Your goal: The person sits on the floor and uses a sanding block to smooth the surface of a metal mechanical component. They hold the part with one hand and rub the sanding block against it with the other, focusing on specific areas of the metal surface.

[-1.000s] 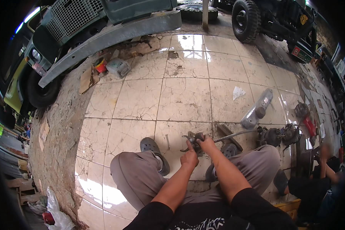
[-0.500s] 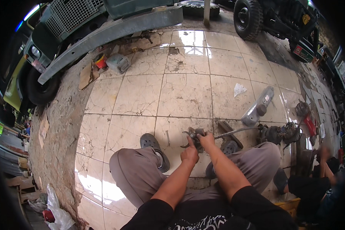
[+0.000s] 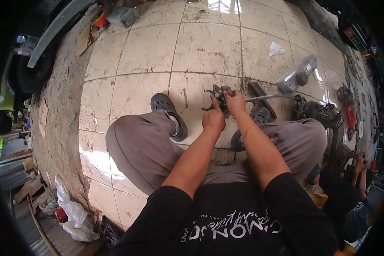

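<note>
Between my dark clogs, a metal part (image 3: pixel 220 94) with a hook-like arm is held low over the tiles, with a long thin shaft or cable (image 3: pixel 269 97) running right. My right hand (image 3: pixel 236 103) grips the part from the right. My left hand (image 3: pixel 213 120) is closed with the index finger reaching up against it; whether the other fingers hold anything is hidden. A brush-like bar (image 3: pixel 262 100) lies beside my right clog, and a small thin tool (image 3: pixel 185 97) lies on the tile to the left.
A clear-grey tank-like part (image 3: pixel 294 77) and dark mechanical parts (image 3: pixel 315 111) lie right, with a red object (image 3: pixel 350 116). Vehicles (image 3: pixel 51 30) border the area. Plastic bags (image 3: pixel 70 213) lie lower left. A co-worker's arm and leg (image 3: pixel 341 187) are at lower right.
The view has tilted down, so floor, hands and legs appear higher in the picture and the vehicles mostly leave the top. Both hands stay on the metal part.
</note>
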`<state>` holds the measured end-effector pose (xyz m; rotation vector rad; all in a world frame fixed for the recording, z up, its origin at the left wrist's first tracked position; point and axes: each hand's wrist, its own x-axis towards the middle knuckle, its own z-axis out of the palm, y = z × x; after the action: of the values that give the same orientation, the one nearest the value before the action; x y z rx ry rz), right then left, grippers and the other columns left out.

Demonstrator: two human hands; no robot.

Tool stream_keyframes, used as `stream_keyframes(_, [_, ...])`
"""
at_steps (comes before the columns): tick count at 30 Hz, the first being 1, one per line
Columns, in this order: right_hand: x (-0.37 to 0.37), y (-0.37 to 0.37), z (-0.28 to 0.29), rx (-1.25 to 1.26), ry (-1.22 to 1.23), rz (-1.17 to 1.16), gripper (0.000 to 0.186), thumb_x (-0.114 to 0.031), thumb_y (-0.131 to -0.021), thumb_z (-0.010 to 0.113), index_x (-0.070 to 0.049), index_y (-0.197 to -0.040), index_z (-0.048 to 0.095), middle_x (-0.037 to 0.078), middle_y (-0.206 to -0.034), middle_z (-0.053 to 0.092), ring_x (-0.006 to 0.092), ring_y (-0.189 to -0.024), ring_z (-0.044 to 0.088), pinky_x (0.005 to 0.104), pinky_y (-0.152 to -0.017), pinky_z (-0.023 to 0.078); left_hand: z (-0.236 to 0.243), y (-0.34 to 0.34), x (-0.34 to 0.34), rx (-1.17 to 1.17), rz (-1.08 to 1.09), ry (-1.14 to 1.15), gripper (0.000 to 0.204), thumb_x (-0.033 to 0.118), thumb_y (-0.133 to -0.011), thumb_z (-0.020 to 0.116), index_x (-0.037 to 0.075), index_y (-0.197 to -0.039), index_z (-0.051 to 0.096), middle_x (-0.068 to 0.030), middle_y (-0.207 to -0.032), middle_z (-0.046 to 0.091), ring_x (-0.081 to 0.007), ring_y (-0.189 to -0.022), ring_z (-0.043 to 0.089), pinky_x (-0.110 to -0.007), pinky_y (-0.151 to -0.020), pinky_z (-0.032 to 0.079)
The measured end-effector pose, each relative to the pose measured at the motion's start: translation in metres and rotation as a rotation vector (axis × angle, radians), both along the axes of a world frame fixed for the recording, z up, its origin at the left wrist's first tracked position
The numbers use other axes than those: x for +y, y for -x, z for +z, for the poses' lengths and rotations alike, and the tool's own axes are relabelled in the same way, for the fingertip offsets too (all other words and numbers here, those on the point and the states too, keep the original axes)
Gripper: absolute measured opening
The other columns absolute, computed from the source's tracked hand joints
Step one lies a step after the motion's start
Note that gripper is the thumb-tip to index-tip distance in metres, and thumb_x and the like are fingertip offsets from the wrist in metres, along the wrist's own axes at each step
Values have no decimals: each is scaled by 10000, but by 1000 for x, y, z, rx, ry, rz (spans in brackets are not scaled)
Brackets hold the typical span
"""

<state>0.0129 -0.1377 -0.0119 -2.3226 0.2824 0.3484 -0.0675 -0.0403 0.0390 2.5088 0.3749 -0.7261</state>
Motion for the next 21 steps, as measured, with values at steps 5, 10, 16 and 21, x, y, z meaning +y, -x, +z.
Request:
stream_keyframes(5, [-2, 8, 17, -27, -10, 86, 393, -362, -834, 657, -13, -1016, 652, 221, -1020, 676, 408, -998, 626, 452, -860, 482, 5, -3, 1, 58, 42, 20, 1031, 95, -805, 580, -20, -1461, -207, -247, -1098, 657, -367, -948, 671, -451, -837, 513])
stream_keyframes(10, [2, -13, 6, -29, 45, -38, 418, -353, -839, 657, 6, -1053, 646, 239, -1010, 675, 395, -1017, 625, 443, -850, 483, 0, -2, -4, 54, 3, 1, 1053, 97, -810, 581, -9, -1447, -250, -233, -1104, 661, -360, -954, 671, -452, -857, 505])
stream_keyframes(16, [-24, -37, 16, 7, -480, -347, 385, -258, -853, 591, 12, -1128, 606, 186, -1030, 664, 304, -836, 652, 410, -742, 495, 2, -3, -2, 82, 38, 10, 1060, 104, -819, 586, -1, -1442, -265, -228, -1101, 660, -359, -966, 667, -450, -867, 501])
stream_keyframes(21, [-26, -20, 28, 132, -635, -229, 393, -161, -789, 682, 54, -1109, 604, 138, -924, 654, 242, -738, 613, 368, -636, 480, 4, -3, -5, 74, 50, 9, 1046, 103, -824, 583, 2, -1449, -250, -228, -1115, 656, -355, -979, 665, -446, -869, 504])
